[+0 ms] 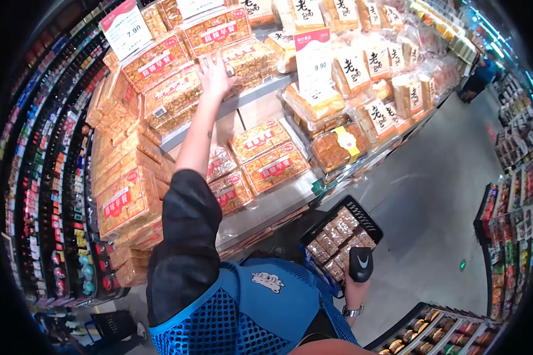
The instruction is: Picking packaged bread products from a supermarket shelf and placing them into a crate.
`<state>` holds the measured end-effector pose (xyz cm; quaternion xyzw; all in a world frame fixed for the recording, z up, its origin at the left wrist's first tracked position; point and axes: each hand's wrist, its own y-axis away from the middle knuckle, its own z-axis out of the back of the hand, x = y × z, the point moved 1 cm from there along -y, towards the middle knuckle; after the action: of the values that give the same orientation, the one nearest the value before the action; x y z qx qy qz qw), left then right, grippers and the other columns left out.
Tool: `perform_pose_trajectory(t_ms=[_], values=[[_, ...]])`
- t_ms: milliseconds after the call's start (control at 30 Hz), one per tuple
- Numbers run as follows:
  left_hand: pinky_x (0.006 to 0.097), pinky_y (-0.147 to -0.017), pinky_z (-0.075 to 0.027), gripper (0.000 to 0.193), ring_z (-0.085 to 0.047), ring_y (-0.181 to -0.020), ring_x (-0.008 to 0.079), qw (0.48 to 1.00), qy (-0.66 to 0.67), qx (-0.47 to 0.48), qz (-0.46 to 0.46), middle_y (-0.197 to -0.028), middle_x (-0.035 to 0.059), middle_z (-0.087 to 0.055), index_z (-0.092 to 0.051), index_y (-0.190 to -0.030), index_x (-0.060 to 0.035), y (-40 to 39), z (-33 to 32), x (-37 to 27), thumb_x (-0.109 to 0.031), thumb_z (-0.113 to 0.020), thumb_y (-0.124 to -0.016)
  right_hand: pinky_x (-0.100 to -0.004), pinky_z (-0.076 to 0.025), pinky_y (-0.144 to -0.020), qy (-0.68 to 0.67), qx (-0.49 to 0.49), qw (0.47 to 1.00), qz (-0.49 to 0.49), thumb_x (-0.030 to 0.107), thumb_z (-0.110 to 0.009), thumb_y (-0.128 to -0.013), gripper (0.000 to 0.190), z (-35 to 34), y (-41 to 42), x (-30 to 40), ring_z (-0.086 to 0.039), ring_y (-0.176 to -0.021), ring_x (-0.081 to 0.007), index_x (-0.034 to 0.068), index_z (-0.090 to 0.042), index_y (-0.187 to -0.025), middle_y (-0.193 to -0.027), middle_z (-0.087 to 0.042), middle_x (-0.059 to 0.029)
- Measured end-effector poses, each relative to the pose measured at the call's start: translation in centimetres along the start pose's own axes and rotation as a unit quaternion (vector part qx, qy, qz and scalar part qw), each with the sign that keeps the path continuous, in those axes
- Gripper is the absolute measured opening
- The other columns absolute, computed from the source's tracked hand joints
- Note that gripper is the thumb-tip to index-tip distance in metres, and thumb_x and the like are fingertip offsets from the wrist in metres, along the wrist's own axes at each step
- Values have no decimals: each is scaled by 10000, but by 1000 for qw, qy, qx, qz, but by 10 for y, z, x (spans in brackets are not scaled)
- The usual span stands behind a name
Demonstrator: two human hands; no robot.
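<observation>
My left hand (214,76) reaches up to a display of clear-wrapped packages of golden pastry with red labels. Its fingers are spread over a stacked pastry package (248,62), seemingly touching it but not closed round it. A ring sits on one finger. Low on the right, my right hand (357,288) grips a black handheld barcode scanner (360,265), seen from above. A dark shopping basket (367,217) is just beyond it, holding several wrapped brown snack packs (337,233). Whether the right hand also bears the basket cannot be told.
Bagged bread loaves (355,73) fill the display's right side, behind a price sign (314,57). More pastry packages (126,202) are stacked at the left. Tall shelving (66,177) curves along the left. Beyond the grey aisle floor (426,195), a person (479,77) is in the distance.
</observation>
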<state>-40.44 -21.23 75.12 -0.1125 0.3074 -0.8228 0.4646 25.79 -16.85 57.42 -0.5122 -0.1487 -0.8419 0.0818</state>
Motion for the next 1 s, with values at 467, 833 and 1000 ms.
perform_pose_trajectory(t_ms=[467, 833, 1000], values=[[509, -925, -459, 709, -573, -1114, 376, 997, -35, 55, -43, -1232, 189, -531, -472, -1302, -87, 14, 9, -26, -290, -807, -712, -312, -513, -840, -68, -43, 993, 90, 84, -749, -828, 334, -14, 18, 31, -670, -947, -152, -44, -664, -1125, -1042, -727, -113], [425, -910, -503, 740, -609, -1053, 366, 918, 277, -163, -233, -1155, 181, -619, -484, -1285, -33, 132, 153, -63, -182, -864, -668, -212, -434, -479, -138, 15, 983, 121, 79, -771, -832, 222, 0, -2, 98, -560, -546, -51, 6, -665, -1013, -753, -650, 2], [457, -945, -492, 825, -615, -1085, 375, 855, 369, -112, -347, -1195, 207, -618, -424, -1326, -16, 205, 166, -72, -136, -895, -659, -221, -413, -497, -235, 210, 949, 9, 29, -717, -866, 301, 34, -12, 135, -530, -555, -72, -20, -614, -1144, -755, -629, -34]])
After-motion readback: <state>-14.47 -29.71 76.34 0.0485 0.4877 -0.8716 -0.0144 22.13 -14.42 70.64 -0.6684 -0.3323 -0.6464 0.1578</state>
